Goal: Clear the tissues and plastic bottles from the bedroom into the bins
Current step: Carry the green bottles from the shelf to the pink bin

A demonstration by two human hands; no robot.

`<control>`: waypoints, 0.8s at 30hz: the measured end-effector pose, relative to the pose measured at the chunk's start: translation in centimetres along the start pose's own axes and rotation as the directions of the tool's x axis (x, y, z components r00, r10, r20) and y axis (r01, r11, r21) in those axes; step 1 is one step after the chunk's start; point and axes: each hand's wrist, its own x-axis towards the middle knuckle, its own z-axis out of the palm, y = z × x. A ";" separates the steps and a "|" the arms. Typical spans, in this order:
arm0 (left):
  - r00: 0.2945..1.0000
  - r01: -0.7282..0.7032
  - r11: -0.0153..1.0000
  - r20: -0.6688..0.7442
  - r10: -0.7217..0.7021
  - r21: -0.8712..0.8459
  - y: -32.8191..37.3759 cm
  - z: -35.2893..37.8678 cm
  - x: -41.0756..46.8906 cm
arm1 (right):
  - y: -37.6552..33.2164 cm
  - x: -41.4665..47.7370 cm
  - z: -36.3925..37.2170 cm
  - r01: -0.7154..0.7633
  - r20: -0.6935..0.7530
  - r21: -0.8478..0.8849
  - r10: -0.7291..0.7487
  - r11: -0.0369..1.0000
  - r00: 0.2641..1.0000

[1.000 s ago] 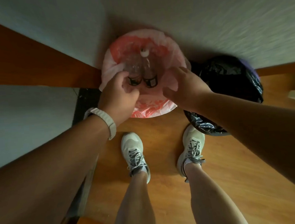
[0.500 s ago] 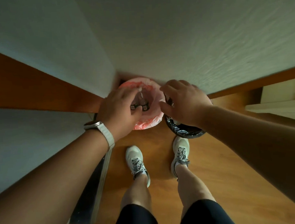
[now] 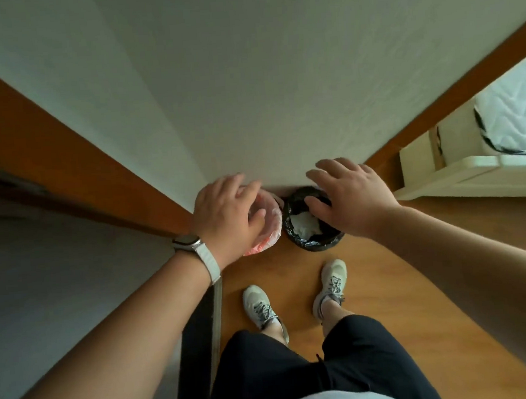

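Observation:
Two small bins stand on the wooden floor in the wall corner. The left bin (image 3: 269, 220) has a pink-red liner; my left hand (image 3: 225, 215) hovers over it with relaxed fingers and hides its inside. The right bin (image 3: 314, 244) has a black liner and holds white crumpled tissues (image 3: 303, 227). My right hand (image 3: 349, 195) is above it, fingers spread and holding nothing. No bottle is visible now.
A white wall rises behind the bins, with a brown wooden trim on the left. A bed with a white mattress (image 3: 519, 113) and cream frame (image 3: 461, 177) stands at the right. My feet (image 3: 294, 297) are on the floor just before the bins.
I have stood up, so the bins look smaller and farther. Both hands have lifted away from the pink bin and spread open; the bottles inside are now hidden.

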 end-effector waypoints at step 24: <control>0.819 -0.511 0.843 -0.202 0.536 0.164 31.0 -11.1 8.4 | 21.7 -26.1 -14.8 -0.427 -0.294 0.101 0.437 0.898 0.850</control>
